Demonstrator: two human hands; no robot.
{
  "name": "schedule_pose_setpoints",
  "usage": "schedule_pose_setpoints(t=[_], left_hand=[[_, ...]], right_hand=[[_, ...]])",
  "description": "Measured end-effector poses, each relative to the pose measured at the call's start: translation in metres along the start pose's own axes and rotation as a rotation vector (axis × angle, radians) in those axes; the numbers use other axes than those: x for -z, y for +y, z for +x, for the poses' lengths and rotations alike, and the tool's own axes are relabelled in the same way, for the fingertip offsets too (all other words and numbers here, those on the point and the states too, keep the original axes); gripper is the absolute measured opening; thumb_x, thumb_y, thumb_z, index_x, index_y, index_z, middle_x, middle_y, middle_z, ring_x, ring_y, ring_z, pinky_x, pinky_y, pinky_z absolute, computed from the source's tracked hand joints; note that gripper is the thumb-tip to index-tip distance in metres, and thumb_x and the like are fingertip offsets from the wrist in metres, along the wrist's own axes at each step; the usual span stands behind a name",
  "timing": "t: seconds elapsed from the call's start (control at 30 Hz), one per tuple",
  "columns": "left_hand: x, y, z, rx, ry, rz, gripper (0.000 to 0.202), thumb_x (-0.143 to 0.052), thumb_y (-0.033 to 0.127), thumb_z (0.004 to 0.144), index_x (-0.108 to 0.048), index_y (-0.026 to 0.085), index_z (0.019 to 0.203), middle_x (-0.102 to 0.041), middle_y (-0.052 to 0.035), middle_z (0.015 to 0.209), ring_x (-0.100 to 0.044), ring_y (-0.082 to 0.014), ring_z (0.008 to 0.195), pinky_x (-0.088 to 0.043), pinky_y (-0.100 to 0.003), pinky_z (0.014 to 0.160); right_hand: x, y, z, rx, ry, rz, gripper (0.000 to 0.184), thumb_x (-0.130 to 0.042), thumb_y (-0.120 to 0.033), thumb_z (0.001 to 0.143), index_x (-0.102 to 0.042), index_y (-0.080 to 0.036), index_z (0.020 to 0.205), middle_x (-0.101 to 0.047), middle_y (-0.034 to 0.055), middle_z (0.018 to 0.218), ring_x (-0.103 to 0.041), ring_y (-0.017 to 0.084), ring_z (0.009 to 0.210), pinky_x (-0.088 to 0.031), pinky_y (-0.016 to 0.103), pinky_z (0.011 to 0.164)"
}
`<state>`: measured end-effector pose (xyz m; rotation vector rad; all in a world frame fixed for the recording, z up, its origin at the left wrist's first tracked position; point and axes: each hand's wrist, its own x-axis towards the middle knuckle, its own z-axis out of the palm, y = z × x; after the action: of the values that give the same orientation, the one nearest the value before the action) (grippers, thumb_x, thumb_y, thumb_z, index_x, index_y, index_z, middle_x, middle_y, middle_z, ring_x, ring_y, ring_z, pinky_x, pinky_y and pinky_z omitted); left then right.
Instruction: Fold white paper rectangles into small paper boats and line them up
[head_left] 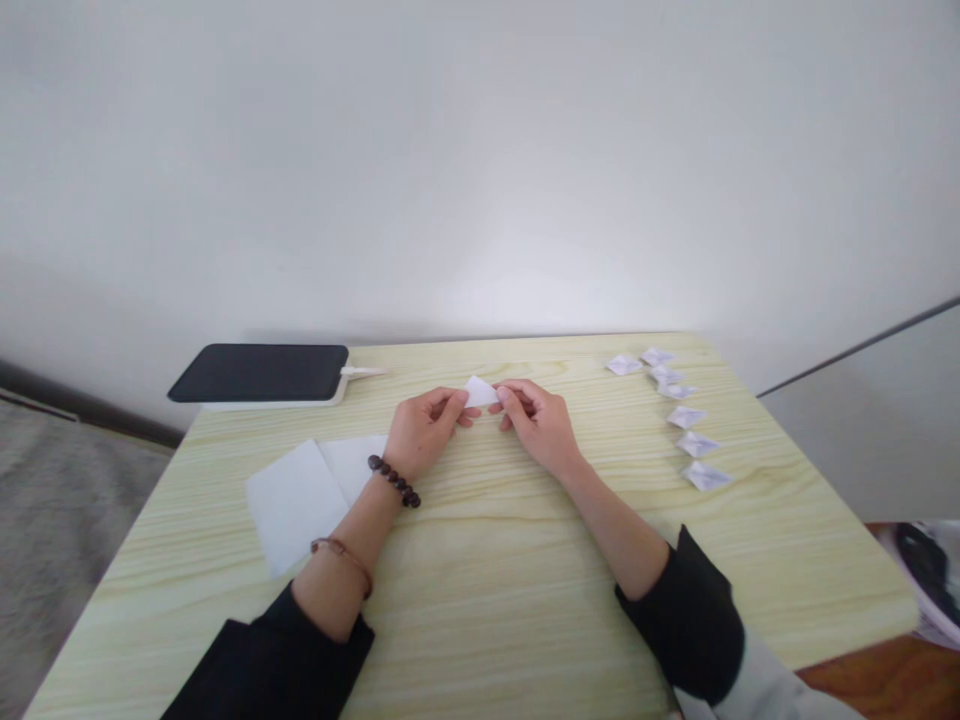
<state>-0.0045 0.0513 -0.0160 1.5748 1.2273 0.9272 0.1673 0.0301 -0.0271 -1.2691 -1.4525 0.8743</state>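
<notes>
A small folded piece of white paper (480, 392) is held up between my two hands, a little above the table. My left hand (429, 428) pinches its left corner between thumb and fingers. At the opposite corner, my right hand (538, 425) grips it the same way. The paper's upper edge comes to a blunt point; its lower folds are partly hidden by my fingers. Several small folded paper boats (705, 475) lie in a loose row to the right of my right hand. Flat white paper sheets (296, 500) rest beside my left wrist, which partly covers them.
A black-screened device with a white body (262, 375) lies at the table's back left, a white cable (364, 372) plugged into its right side. The pale wood-grain table (517, 600) meets a white wall (480, 180). A shoe (926, 575) shows beyond the right edge.
</notes>
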Motion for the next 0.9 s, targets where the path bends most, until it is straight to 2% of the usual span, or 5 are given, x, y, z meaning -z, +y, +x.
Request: schedule_pose_setpoints(t=[0.2, 0.47, 0.67, 0.9], left_hand=[[0.000, 0.001, -0.001, 0.008, -0.005, -0.014, 0.038, -0.053, 0.049, 0.084, -0.068, 0.014, 0.086, -0.074, -0.0067, 0.075, -0.066, -0.0152, 0.065, -0.048, -0.022, 0.056], [0.000, 0.003, -0.003, 0.027, -0.002, -0.006, 0.035, -0.053, 0.046, 0.084, -0.067, 0.015, 0.081, -0.074, -0.0058, 0.074, -0.066, -0.0156, 0.065, -0.051, -0.024, 0.060], [-0.003, 0.000, 0.003, -0.003, 0.043, 0.050, 0.033, -0.054, 0.044, 0.084, -0.065, 0.016, 0.096, -0.074, -0.0060, 0.076, -0.068, -0.0167, 0.064, -0.052, -0.025, 0.058], [-0.010, 0.000, 0.014, -0.041, 0.110, 0.127, 0.033, -0.051, 0.042, 0.086, -0.061, 0.016, 0.104, -0.075, -0.0071, 0.081, -0.069, -0.0166, 0.065, -0.052, -0.026, 0.063]], right_hand=[[0.000, 0.001, 0.000, 0.006, -0.016, -0.034, 0.029, -0.050, -0.040, 0.088, -0.062, -0.017, 0.100, -0.072, 0.0047, 0.076, -0.063, 0.011, 0.053, -0.051, 0.021, 0.054], [0.002, -0.001, -0.001, 0.024, -0.062, -0.086, 0.026, -0.049, -0.038, 0.089, -0.063, -0.017, 0.093, -0.071, 0.0037, 0.075, -0.062, 0.010, 0.054, -0.049, 0.020, 0.054], [0.000, 0.005, 0.007, -0.020, -0.067, -0.098, 0.022, -0.050, -0.036, 0.089, -0.063, -0.018, 0.091, -0.071, 0.0026, 0.073, -0.060, 0.010, 0.049, -0.049, 0.021, 0.053], [0.001, 0.005, 0.022, -0.109, -0.083, -0.069, 0.020, -0.050, -0.035, 0.087, -0.061, -0.018, 0.084, -0.070, 0.0008, 0.068, -0.059, 0.009, 0.042, -0.046, 0.019, 0.045]])
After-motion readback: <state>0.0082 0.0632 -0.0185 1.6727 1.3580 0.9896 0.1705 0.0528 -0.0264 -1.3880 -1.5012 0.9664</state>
